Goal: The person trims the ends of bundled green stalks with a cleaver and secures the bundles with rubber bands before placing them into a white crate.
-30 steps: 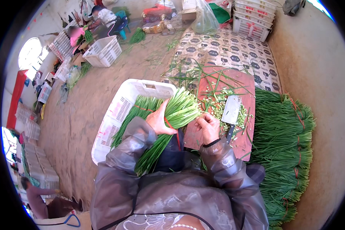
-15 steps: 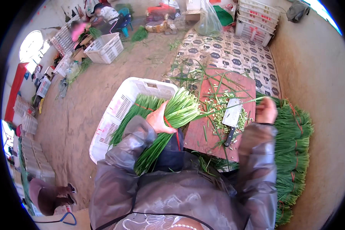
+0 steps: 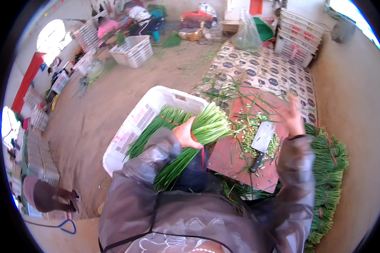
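My left hand (image 3: 186, 134) is wrapped round a bundle of long green chives (image 3: 211, 122), tied with a red band. The pale cut ends point right and away from me; the green leaves hang down toward my lap. My right hand (image 3: 292, 117), a little blurred, is raised over the right edge of a reddish chopping board (image 3: 226, 156), fingers apart and nothing seen in them. On the board a cleaver (image 3: 264, 137) with a black handle lies among chopped pale stem pieces (image 3: 250, 126) and loose green strands.
Left of the board stands a white plastic crate (image 3: 121, 142) with tied chives (image 3: 158, 122) in it. More tied bundles (image 3: 327, 181) are stacked along the right wall. Stacked white crates (image 3: 299, 36) stand at the back right. Two people work at the far left; another person (image 3: 44, 194) bends at lower left.
My right hand has let go of the long green strand and opened, with its fingers now raised. The left hand keeps its hold on the bundle. The whole view has shifted slightly.
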